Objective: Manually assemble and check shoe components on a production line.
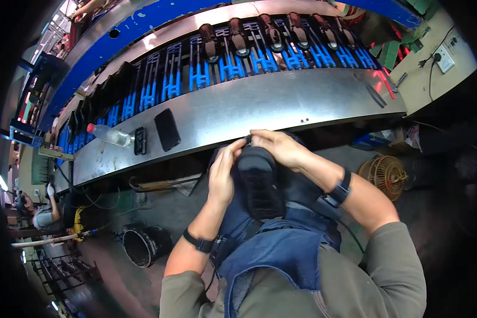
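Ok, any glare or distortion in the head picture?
Head view: pale sheen on the long, silvery metal bench, red reflection near its right end; fisheye bowing along its edges; black corners; dark, low-contrast detail on the rounded black shoe.

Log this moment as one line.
left hand: at far end of black shoe; right hand: same end; phone: flat on metal bench; bottle: same bench
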The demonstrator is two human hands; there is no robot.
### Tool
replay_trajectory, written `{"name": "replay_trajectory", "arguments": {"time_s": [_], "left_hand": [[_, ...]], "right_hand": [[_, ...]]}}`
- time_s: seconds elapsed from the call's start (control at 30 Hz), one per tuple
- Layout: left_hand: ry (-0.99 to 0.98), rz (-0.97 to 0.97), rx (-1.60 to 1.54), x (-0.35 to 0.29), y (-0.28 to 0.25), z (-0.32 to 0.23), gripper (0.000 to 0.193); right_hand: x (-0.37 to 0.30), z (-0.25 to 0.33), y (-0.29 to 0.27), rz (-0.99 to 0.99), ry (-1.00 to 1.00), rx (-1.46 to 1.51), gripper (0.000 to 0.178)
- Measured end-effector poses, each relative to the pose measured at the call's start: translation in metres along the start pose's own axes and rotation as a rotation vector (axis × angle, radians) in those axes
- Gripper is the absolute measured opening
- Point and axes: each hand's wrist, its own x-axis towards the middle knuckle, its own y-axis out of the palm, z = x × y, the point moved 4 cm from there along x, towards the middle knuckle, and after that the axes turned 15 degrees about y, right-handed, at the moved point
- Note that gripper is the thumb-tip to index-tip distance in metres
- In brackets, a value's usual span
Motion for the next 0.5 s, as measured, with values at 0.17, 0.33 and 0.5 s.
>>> {"name": "replay_trajectory", "arguments": {"time_s": [0.17, 0.33, 0.5], "left_hand": [[-0.521, -0.089, -0.306, 0.048, -0.003, 0.044, 0.039], [-0.235, 0.616, 0.02, 0.029, -0.008, -0.011, 0.019], [0.477, 1.224, 0.279, -0.054, 0.018, -0.053, 0.021]], "right_hand": [[0.024, -0.004, -0.01, -0.014, 0.084, 0.235, 0.043], [-0.034, 0.023, -0.007, 0.235, -0.149, -0.254, 0.019], [-0.112, -0.017, 0.022, 0.345, -0.763, -0.882, 0.013]]}}
